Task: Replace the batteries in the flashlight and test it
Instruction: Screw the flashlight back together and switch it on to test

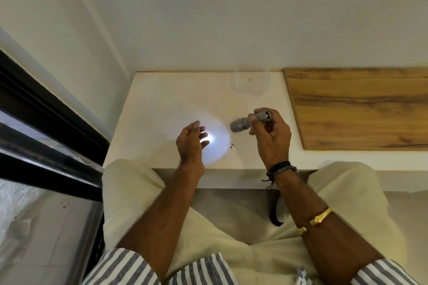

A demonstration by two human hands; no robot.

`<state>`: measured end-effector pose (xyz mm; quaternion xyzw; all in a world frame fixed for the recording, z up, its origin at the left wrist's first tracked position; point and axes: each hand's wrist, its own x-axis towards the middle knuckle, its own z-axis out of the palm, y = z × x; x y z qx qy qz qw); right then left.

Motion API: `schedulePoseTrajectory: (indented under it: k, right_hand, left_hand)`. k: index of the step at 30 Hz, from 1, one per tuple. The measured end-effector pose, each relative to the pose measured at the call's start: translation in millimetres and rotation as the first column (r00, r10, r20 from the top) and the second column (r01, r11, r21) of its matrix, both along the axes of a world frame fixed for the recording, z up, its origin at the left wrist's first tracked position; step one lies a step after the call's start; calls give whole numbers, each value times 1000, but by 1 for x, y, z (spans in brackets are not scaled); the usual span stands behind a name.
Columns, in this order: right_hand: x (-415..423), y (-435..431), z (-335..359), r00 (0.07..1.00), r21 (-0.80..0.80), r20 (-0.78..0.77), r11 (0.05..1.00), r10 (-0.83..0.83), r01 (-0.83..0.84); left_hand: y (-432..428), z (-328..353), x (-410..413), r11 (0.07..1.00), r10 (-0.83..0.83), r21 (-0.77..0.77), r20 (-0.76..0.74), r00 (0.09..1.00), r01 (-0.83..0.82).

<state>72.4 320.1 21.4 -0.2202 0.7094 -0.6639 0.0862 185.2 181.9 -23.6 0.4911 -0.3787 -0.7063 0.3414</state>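
Head view, looking down at a white counter [162, 90] set against a wall. Right hand [272, 136]: fingers and thumb curled round the barrel of a grey flashlight [240, 124], held in the air just above the counter, right of centre. Long axis is close to level and runs right to left. The tail cap is at the right, above the knuckles. The wider head sticks out past the fingers, pointing left and a little toward the person. Flashlight is lit: a round pale patch of light [217, 122] falls on the counter to the left of the head. Left hand [190, 143]: fingers relaxed and spread, holding nothing, palm turned toward the lens, raised in the beam. The brightest spot sits on its fingers [206, 140]. The two hands are near each other but apart. A few small dark specks [232, 146] lie on the counter between them. A clear container [250, 81] stands at the back edge by the wall. A wooden board [356, 109] covers the counter's right part. There is a black band [281, 168] on the right wrist and a gold bangle [320, 217] further up the forearm.
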Motion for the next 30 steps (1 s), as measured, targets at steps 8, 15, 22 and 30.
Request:
schedulePoseTrajectory:
  k: [8, 15, 22, 30]
  right_hand:
    - [-4, 1, -7, 997, 48, -47, 997, -66, 68]
    - [-8, 2, -14, 689, -467, 674, 876, 266, 119]
    - [-12, 2, -13, 403, -598, 787, 738, 468, 311]
    - [-8, 4, -13, 384, -683, 728, 655, 569, 323]
  left_hand:
    - [4, 5, -1, 996, -87, -7, -6, 996, 87]
    - [8, 9, -6, 942, -291, 124, -171, 941, 313]
    - [12, 11, -4, 886, -295, 239, -374, 879, 398]
    - [18, 15, -4, 853, -350, 237, -404, 845, 466]
